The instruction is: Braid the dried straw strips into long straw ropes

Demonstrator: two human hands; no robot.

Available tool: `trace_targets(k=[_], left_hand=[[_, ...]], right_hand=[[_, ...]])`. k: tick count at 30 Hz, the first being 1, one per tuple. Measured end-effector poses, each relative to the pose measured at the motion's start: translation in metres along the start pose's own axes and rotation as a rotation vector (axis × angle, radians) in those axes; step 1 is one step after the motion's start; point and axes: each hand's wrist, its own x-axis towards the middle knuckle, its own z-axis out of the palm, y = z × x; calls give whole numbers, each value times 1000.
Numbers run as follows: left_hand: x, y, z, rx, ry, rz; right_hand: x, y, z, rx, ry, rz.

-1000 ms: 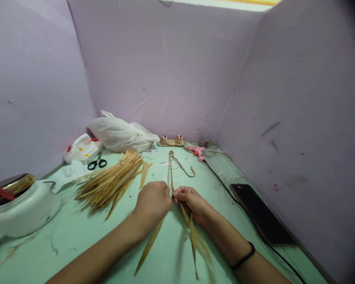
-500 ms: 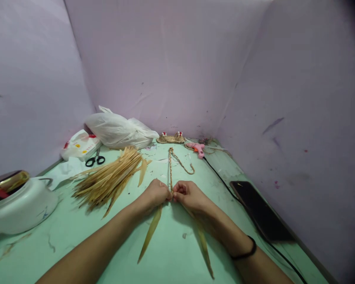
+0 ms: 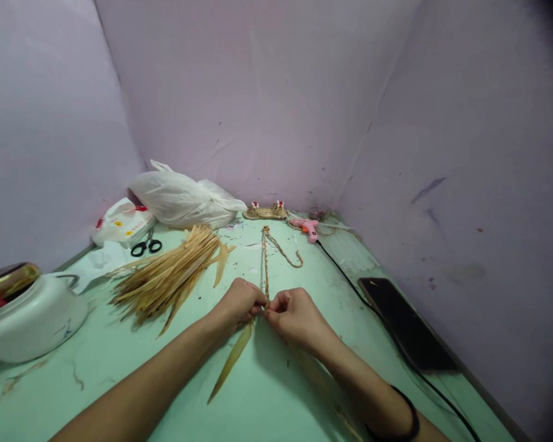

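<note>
A thin braided straw cord (image 3: pixel 266 268) runs toward me over the green table, its far part bent back in a loop. Both hands pinch its near end. My left hand (image 3: pixel 242 302) is closed on the braid, and one flat dry leaf strip (image 3: pixel 231 362) trails from under it toward me. Close against it, my right hand (image 3: pixel 297 314) is closed too, thumb and forefinger together at the braid's end. Another strip hangs below the right wrist, blurred and partly hidden by the forearm. The fingers cover the spot where the strips meet.
Left lie a bundle of dry leaf strips (image 3: pixel 170 276), black-handled scissors (image 3: pixel 146 247), a tissue pack (image 3: pixel 124 222), a white plastic bag (image 3: pixel 187 199) and a white pot (image 3: pixel 32 322). A woven piece (image 3: pixel 265 213) sits at the back. Right are a pink glue gun (image 3: pixel 309 229), its cord and a phone (image 3: pixel 405 325).
My right hand has shifted slightly down and its wrist has turned. The strip under it has swung toward me and right. My left hand stays at the braid.
</note>
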Motion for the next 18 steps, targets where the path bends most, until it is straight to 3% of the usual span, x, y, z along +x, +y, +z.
trace_targets(k=[7, 8, 11, 12, 16, 18], left_hand=[[-4, 2, -5, -2, -46, 56], [-4, 2, -6, -1, -58, 68], [-2, 1, -9, 10, -94, 89], [-2, 1, -10, 20, -99, 92], [2, -3, -10, 46, -115, 123], [4, -5, -10, 56, -132, 137]], right_hand=[[-1, 1, -14, 150, -240, -63], [1, 1, -18, 197, -218, -73], [7, 1, -21, 366, 8, -72], [9, 1, -19, 428, 20, -46], [12, -1, -8, 656, -268, 156], [13, -2, -4, 665, -281, 194]])
